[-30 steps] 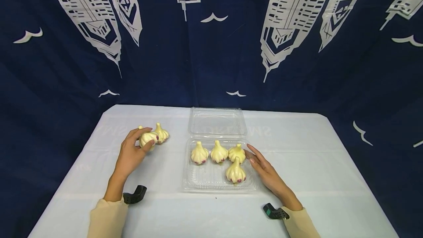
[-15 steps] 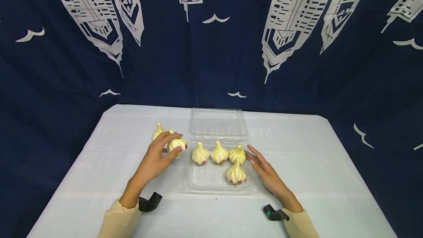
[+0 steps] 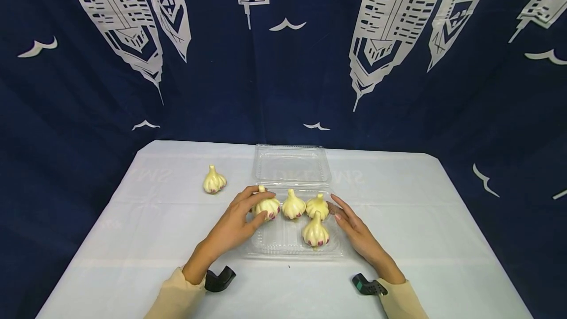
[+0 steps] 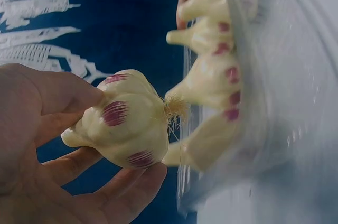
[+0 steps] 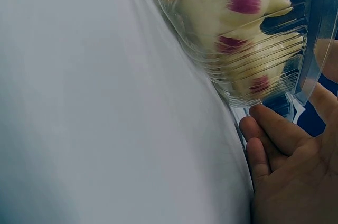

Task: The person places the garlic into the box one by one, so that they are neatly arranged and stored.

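Note:
My left hand (image 3: 239,215) holds a cream garlic bulb (image 4: 124,121) with purple streaks, gripped between thumb and fingers. In the head view it hangs over the back left of a clear plastic clamshell box (image 3: 276,247), overlapping a bulb behind it. Inside the box sit other garlic bulbs: one at the back middle (image 3: 294,206), one at the back right (image 3: 317,206) and one at the front right (image 3: 316,233). At the box's right wall, my right hand (image 3: 361,235) lies with relaxed, extended fingers; its fingertips (image 5: 261,110) are right at the clear side.
A single garlic bulb (image 3: 214,181) stands on the white table (image 3: 155,220), left of the box. The box's clear lid (image 3: 292,161) lies folded back behind it. A dark blue cloth (image 3: 283,87) with white building prints hangs behind the table.
My left hand has carried the garlic bulb rightward from beside the loose bulb to over the box's back left. My right hand has stayed at the box's right side.

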Demonstrator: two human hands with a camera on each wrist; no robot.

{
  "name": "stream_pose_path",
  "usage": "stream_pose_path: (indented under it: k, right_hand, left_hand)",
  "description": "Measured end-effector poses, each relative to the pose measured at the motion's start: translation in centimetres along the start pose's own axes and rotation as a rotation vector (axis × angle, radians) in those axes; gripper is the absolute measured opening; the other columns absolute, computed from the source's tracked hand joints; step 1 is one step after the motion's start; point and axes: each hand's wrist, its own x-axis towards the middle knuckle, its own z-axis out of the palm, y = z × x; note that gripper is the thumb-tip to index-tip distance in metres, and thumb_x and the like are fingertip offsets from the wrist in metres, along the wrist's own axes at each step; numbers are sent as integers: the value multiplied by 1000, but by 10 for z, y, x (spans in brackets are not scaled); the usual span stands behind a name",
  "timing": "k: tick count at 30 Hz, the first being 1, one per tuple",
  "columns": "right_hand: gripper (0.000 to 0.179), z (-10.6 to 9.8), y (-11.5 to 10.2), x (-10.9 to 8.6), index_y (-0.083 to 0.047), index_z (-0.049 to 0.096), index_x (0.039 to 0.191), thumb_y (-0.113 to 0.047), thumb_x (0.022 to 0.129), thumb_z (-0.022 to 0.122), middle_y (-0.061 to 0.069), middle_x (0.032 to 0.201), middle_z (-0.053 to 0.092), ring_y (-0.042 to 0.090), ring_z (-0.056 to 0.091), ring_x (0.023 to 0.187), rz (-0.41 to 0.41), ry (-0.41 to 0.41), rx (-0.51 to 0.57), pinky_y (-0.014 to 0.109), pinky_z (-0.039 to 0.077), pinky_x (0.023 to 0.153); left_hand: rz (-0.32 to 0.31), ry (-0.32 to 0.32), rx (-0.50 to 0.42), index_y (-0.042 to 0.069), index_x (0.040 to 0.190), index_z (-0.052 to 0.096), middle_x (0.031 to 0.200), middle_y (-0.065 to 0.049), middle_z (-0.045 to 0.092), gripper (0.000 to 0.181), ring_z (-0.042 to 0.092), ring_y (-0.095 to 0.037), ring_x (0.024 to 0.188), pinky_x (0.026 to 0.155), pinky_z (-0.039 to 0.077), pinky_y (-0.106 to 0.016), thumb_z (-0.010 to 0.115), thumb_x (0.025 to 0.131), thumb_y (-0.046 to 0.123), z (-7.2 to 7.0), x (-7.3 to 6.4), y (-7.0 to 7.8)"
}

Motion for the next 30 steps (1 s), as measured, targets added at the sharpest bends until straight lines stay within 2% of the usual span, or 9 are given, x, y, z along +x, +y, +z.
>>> stream_pose_path:
  k: [3, 6, 14, 19, 23, 27, 30]
  right_hand:
    - [54, 0, 0, 0, -26, 21, 161, -24, 110, 38, 19, 160, 34, 34, 29, 149, -9, -4, 14, 60, 14, 118]
    - [54, 1, -1, 0, -25, 21, 161, -23, 110, 39, 20, 160, 34, 34, 28, 149, -13, -3, 18, 63, 13, 117]
    - [53, 0, 0, 1, -28, 21, 160, -26, 110, 39, 18, 160, 35, 32, 30, 148, 1, 2, -12, 58, 16, 117]
    - [53, -1, 2, 0, -28, 21, 160, -26, 110, 39, 18, 160, 35, 33, 30, 148, 0, 4, -9, 60, 15, 116]
    - [54, -1, 2, 0, -27, 21, 160, -26, 110, 39, 19, 160, 34, 34, 29, 148, -4, 3, 6, 61, 15, 117]
    - [54, -1, 2, 1, -26, 21, 160, -26, 110, 39, 18, 160, 34, 33, 30, 149, -10, -2, 10, 57, 16, 118]
    - [54, -1, 1, 0, -28, 21, 160, -26, 110, 39, 17, 160, 35, 31, 30, 148, -4, 0, -1, 41, 21, 119]
  left_hand:
    - [18, -29, -11, 12, 135, 61, 138, -8, 53, 42, 50, -27, 129, 103, 46, -49, 68, 94, 5, 6, 0, 4]
    - [38, -50, -5, 12, 136, 60, 138, -8, 53, 43, 49, -26, 130, 105, 45, -49, 67, 95, 5, 13, -1, 7]
    - [66, -86, 23, 15, 136, 59, 136, -6, 54, 47, 49, -26, 131, 105, 46, -48, 71, 92, 6, 33, -5, 15]
    - [82, -100, 18, 13, 127, 64, 130, -6, 58, 39, 53, -26, 127, 103, 47, -48, 74, 90, 7, 47, -6, 17]
    - [74, -101, 42, 13, 124, 66, 132, -9, 58, 36, 54, -27, 126, 102, 48, -49, 75, 89, 11, 55, -6, 15]
    - [51, -99, 95, 14, 127, 65, 134, -11, 55, 39, 59, -23, 116, 95, 52, -46, 75, 89, 13, 63, -7, 11]
    - [25, -106, 123, 14, 129, 65, 132, -10, 55, 42, 60, -21, 111, 91, 53, -44, 76, 89, 13, 68, -7, 11]
